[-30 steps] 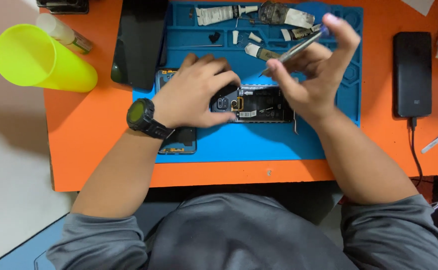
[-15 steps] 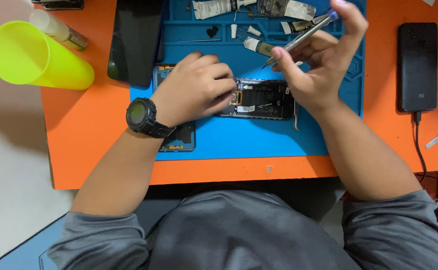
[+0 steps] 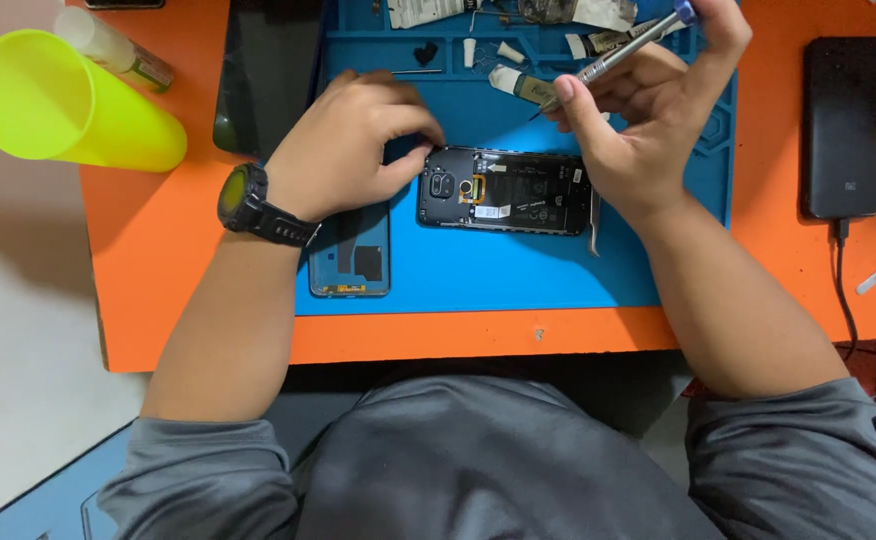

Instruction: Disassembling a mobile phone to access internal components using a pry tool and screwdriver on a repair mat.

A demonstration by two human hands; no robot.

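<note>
I see R hand (image 3: 648,110) grip clamped on slim metal screwdriver (image 3: 613,55), tip prob. just above opened black phone (image 3: 506,190), long axis left-right; L hand (image 3: 353,140) fingers pinch its camera end.

The left hand (image 3: 343,150) hides part of the back cover (image 3: 350,262).
</note>
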